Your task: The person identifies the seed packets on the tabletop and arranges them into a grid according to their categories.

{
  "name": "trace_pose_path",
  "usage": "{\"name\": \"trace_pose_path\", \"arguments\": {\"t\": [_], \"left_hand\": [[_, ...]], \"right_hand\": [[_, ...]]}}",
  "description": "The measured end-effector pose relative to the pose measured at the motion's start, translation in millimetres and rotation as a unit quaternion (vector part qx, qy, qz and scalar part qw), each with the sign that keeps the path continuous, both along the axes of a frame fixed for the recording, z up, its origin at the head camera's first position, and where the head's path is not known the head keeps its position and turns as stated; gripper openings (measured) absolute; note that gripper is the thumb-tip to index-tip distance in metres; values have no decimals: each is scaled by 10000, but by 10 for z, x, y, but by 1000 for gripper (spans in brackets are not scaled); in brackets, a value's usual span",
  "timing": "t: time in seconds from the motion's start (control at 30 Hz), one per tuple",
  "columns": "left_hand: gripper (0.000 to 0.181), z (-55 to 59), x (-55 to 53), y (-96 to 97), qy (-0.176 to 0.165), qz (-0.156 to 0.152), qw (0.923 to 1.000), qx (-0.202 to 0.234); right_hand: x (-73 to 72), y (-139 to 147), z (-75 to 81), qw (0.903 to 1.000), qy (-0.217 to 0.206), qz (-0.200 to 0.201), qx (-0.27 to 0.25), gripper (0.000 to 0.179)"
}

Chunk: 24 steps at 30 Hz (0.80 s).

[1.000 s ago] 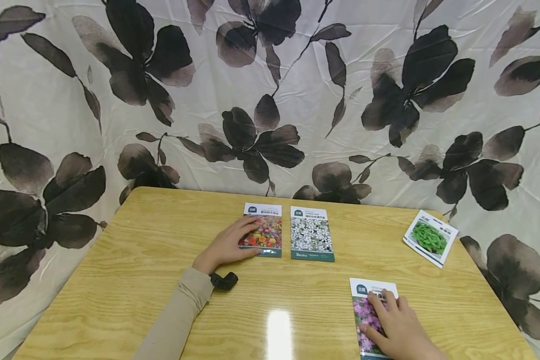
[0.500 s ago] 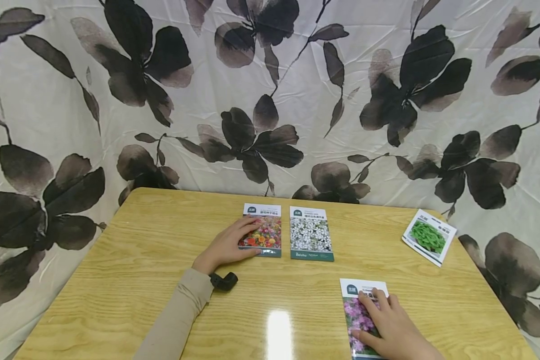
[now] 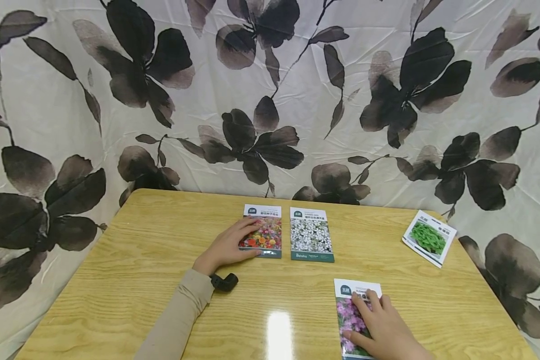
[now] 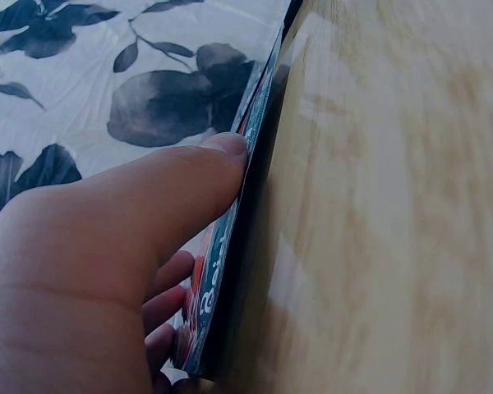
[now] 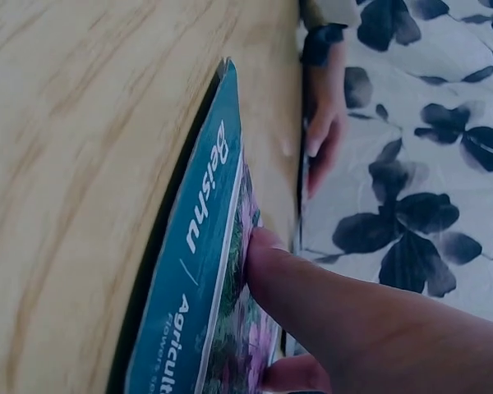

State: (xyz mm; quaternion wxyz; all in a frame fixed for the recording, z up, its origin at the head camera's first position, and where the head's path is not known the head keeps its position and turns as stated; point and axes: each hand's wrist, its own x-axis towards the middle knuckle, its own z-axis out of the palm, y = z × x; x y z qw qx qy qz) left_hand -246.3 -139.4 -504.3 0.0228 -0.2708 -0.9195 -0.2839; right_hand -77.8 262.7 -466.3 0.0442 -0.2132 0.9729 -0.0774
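Note:
My left hand (image 3: 228,245) rests on a seed packet (image 3: 270,232) printed with red and orange flowers, at the back middle of the table. Its thumb lies along the packet's green lower edge, the other fingers over the picture. At the front right, my right hand (image 3: 382,325) presses with spread fingers on a seed packet (image 3: 345,320) with pink-purple flowers. In the right wrist view the thumb touches the face of this packet (image 5: 201,230), beside its green lower band. Between the hands, farther back, lies a seed packet with white flowers (image 3: 311,235).
A smaller packet with green leaves (image 3: 429,238) lies askew near the back right corner of the wooden table (image 3: 130,280). Behind the table's far edge hangs a white cloth (image 3: 324,135) with dark flowers. A black wrist camera (image 3: 225,282) sits on the left wrist.
My right hand has slid the purple-flower packet leftward across the table. The left hand and the other packets have stayed in place.

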Motion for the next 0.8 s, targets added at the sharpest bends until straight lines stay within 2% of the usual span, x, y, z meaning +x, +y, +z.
{"name": "trace_pose_path", "arguments": {"t": [0.47,0.8], "left_hand": [[79,-9,3,-4,51,-7,10000,49],[79,14,11,-8,13,16,10000,53]], "right_hand": [[-18,-143,-1,9997,215,133,58,82],[-40,-270,-26,9976,568,334,217,84]]}}
